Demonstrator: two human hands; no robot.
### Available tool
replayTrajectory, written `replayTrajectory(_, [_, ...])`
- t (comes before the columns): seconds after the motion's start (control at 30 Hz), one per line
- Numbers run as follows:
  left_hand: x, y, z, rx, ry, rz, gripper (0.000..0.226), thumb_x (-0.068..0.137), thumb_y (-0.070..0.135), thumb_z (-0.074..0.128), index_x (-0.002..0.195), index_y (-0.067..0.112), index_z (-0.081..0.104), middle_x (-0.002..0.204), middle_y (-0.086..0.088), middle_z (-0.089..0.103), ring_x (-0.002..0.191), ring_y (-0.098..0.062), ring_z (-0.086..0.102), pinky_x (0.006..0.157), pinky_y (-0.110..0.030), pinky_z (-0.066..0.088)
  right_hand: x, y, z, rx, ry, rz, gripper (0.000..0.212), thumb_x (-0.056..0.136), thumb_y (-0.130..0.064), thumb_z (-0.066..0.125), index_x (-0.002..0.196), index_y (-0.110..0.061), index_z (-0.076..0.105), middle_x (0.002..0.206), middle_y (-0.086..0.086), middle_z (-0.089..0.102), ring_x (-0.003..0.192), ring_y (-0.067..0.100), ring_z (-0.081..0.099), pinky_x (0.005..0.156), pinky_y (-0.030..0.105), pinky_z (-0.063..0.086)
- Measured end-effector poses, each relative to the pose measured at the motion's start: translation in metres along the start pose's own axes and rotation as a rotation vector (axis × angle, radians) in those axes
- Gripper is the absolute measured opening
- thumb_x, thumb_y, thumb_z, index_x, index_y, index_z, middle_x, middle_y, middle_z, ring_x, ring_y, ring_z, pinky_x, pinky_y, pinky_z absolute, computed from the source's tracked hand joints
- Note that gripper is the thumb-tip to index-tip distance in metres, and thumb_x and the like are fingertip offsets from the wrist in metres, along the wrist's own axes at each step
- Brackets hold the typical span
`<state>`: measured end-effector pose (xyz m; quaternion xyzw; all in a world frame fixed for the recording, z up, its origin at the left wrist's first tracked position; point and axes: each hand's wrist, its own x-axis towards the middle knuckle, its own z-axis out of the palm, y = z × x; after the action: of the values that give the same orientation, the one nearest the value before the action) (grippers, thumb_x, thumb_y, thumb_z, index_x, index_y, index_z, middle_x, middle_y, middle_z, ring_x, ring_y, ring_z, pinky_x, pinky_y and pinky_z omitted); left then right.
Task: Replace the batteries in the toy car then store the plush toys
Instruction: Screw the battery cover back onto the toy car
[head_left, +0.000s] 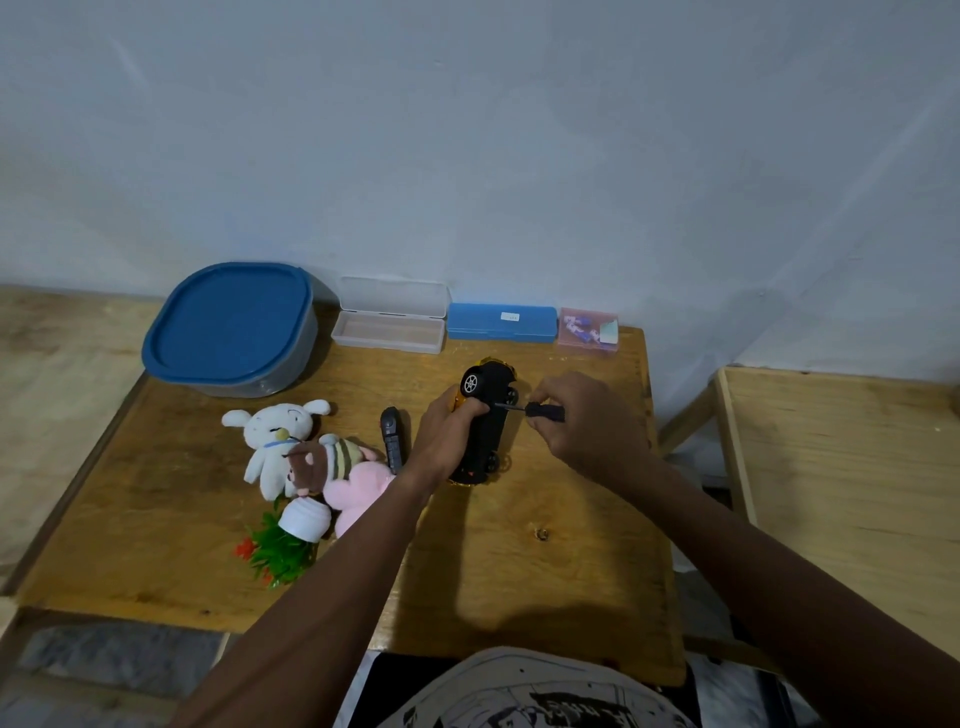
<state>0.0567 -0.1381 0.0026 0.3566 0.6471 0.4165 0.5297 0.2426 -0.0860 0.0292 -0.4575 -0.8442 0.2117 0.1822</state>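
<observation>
My left hand (444, 439) grips a yellow toy car (485, 421) tipped on its side on the wooden table (519, 571), its black underside facing right. My right hand (582, 421) holds a small black screwdriver (543, 410) whose tip touches the car's underside. To the left lie a white plush rabbit (278, 439), a brown and striped plush (324, 460) and a pink plush (361, 488), piled together. A grey container with a blue lid (231, 330) stands at the back left.
A black remote (392, 439) lies beside the plushes. A small fake plant in a white pot (291, 535) lies tipped over. Along the wall stand an open clear case (389, 325), a blue case (501, 322) and a pink box of batteries (588, 332). Another wooden surface (841, 493) is at right.
</observation>
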Motion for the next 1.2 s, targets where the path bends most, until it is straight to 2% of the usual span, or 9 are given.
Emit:
replayTrajectory(0.17, [-0.002,0.000,0.001,0.006,0.013,0.034,0.015,0.098,0.020,0.051,0.111,0.016,0.060,0.102,-0.017,0.067,0.087,-0.028,0.067,0.060,-0.031,0.058,-0.004,-0.004,0.000,-0.185,-0.007,-0.110,0.027,0.095,-0.038,0.055,0.091,-0.015,0.069,0.070,-0.004,0.057,0.058,0.013,0.051,0.052,0.028,0.046])
replayTrajectory(0.37, [-0.003,0.000,0.001,0.049,0.010,0.069,0.018,0.098,0.024,0.052,0.113,0.021,0.060,0.101,-0.012,0.068,0.090,-0.028,0.068,0.068,-0.034,0.058,-0.004,-0.002,0.007,0.079,-0.030,0.087,0.037,0.098,-0.035,0.055,0.068,-0.015,0.065,0.049,-0.003,0.048,0.040,0.009,0.039,0.042,0.026,0.033])
replayTrajectory(0.47, [-0.004,-0.001,0.002,0.062,0.009,0.067,0.019,0.098,0.025,0.052,0.115,0.022,0.060,0.102,-0.011,0.068,0.092,-0.028,0.067,0.071,-0.035,0.057,-0.005,-0.005,0.009,0.161,-0.028,0.134,0.032,0.097,-0.031,0.056,0.072,-0.014,0.066,0.050,-0.005,0.048,0.041,0.008,0.039,0.044,0.024,0.031])
replayTrajectory(0.6, [-0.005,-0.002,0.004,0.083,0.006,0.051,0.021,0.098,0.025,0.053,0.118,0.021,0.060,0.103,-0.009,0.068,0.092,-0.025,0.067,0.070,-0.032,0.056,0.001,-0.005,0.001,0.171,-0.028,0.085,0.019,0.088,-0.028,0.070,0.100,-0.018,0.059,0.070,-0.006,0.059,0.060,0.011,0.057,0.051,0.027,0.049])
replayTrajectory(0.7, [-0.006,-0.003,0.007,0.076,0.028,0.042,0.022,0.098,0.025,0.052,0.118,0.021,0.059,0.104,-0.009,0.067,0.093,-0.024,0.065,0.068,-0.029,0.052,0.002,-0.004,-0.003,0.139,-0.048,0.007,0.029,0.079,-0.017,0.078,0.095,-0.022,0.055,0.077,-0.007,0.054,0.068,0.008,0.053,0.057,0.024,0.046])
replayTrajectory(0.83, [-0.006,-0.003,0.008,0.060,0.047,0.020,0.020,0.097,0.027,0.053,0.115,0.022,0.060,0.104,-0.010,0.068,0.095,-0.028,0.066,0.074,-0.039,0.055,0.002,0.000,-0.003,-0.020,-0.003,-0.036,0.016,0.084,-0.027,0.073,0.098,-0.025,0.066,0.085,-0.007,0.057,0.073,0.008,0.052,0.062,0.025,0.045])
replayTrajectory(0.93, [-0.005,-0.002,0.007,0.082,0.034,0.015,0.019,0.096,0.029,0.054,0.114,0.025,0.061,0.104,-0.009,0.068,0.095,-0.027,0.066,0.076,-0.043,0.058,0.002,0.000,-0.004,-0.122,0.018,-0.050,0.023,0.091,-0.036,0.064,0.104,-0.020,0.073,0.081,-0.003,0.063,0.070,0.013,0.055,0.060,0.030,0.048])
replayTrajectory(1.03, [-0.006,-0.001,0.008,0.090,0.027,0.019,0.021,0.097,0.028,0.053,0.116,0.023,0.060,0.104,-0.009,0.068,0.092,-0.026,0.066,0.065,-0.031,0.055,0.002,-0.003,-0.004,-0.102,0.010,-0.043,0.025,0.094,-0.037,0.059,0.090,-0.017,0.073,0.069,-0.003,0.059,0.061,0.012,0.051,0.053,0.026,0.039])
replayTrajectory(1.2, [-0.005,-0.001,0.009,0.075,0.032,0.009,0.021,0.096,0.028,0.054,0.114,0.024,0.061,0.102,-0.012,0.069,0.092,-0.029,0.068,0.074,-0.042,0.058,0.003,-0.003,0.000,0.069,0.006,0.071,0.030,0.095,-0.032,0.061,0.076,-0.012,0.072,0.051,-0.007,0.051,0.045,0.009,0.046,0.045,0.028,0.036])
